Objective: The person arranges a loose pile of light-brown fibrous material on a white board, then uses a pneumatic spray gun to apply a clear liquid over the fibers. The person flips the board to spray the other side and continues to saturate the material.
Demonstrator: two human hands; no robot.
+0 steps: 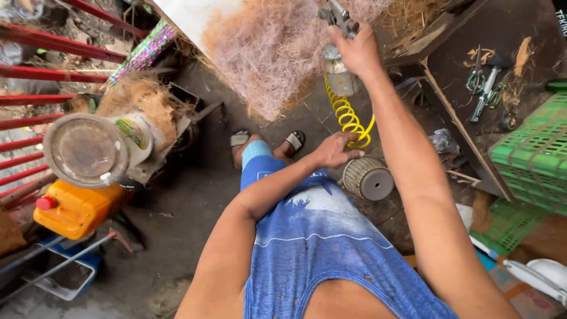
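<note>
Our right hand (356, 52) grips the air tool (335, 15) up against the fibre mat (269, 50); our left hand (335, 150), loosely open, touches the yellow coiled hose (349, 121). We think the hose may snag and jerk the tool.

The metal tool (336, 15) above the right hand (356, 50) is cut off by the top edge.

Open floor (177, 236) lies left of the person, passable between the legs and the cylindrical machine (94, 147). An orange jerrycan (74, 210) and red rails (35, 71) close that side. Ahead, a hanging fibre mass (271, 53) blocks the upper middle. A yellow coiled hose (348, 118) and a ribbed spool (367, 177) obstruct the gap between both arms. Right side shut off by green crates (531, 153).
</note>
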